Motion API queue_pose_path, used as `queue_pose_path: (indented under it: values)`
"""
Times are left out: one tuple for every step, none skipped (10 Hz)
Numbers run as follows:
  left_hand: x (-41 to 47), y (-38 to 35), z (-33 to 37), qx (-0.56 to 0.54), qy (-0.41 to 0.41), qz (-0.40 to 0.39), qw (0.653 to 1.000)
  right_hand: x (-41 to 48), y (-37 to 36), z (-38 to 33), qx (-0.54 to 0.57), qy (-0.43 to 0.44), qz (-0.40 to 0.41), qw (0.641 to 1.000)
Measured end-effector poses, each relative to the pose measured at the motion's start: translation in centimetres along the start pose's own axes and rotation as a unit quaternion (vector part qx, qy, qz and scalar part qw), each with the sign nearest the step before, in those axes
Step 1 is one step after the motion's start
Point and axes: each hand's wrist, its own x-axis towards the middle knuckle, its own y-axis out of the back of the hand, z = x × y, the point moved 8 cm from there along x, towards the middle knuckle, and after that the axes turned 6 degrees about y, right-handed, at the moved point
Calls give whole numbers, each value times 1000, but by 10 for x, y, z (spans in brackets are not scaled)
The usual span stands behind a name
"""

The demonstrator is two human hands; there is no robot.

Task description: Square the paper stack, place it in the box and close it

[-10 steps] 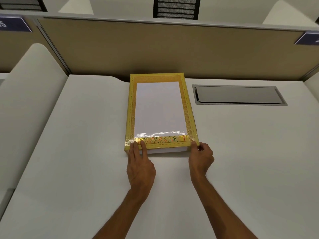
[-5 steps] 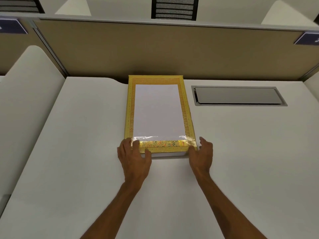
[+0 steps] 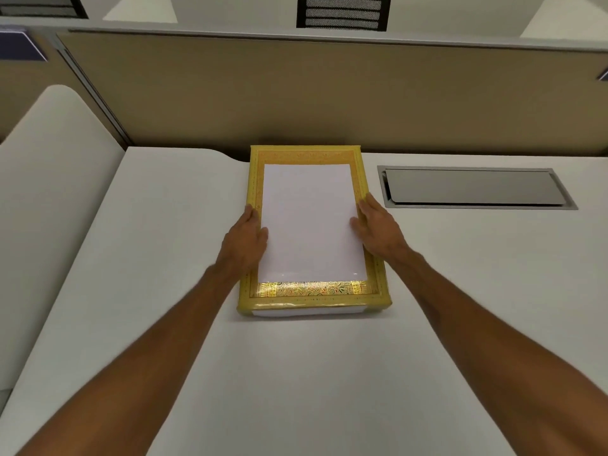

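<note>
A flat yellow box with a gold ornamental border lies lengthwise on the white desk, its far end against the partition. Its top shows a large white rectangle, and a white layer shows under its near edge. My left hand lies on the box's left edge at mid-length, thumb on the white rectangle. My right hand mirrors it on the right edge. Both hands clasp the box's long sides.
A grey metal cable hatch is set into the desk right of the box. A beige partition closes off the far side. Another curved white desk adjoins on the left. A black mesh chair back stands beyond the partition.
Both hands have moved from the box's near corners forward to the middle of its long sides. The box lies flatter, with less white showing under its near edge.
</note>
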Motion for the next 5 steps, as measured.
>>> queue_pose_path:
  values:
    - [8,7,0,17,-9,22,1000,13,5,3,6,-15,14,1000]
    - [9,6,0,27,-13,34,999,17,3,8,4,-28,23,999]
    - [8,4,1,31,-16,36,999,16,-2,8,-23,-30,7,999]
    - [9,0,0,51,-6,6,999,14,-6,8,-28,-31,-12,999]
    - [5,1,5,80,11,-9,997,8,-2,2,-32,-25,-16,999]
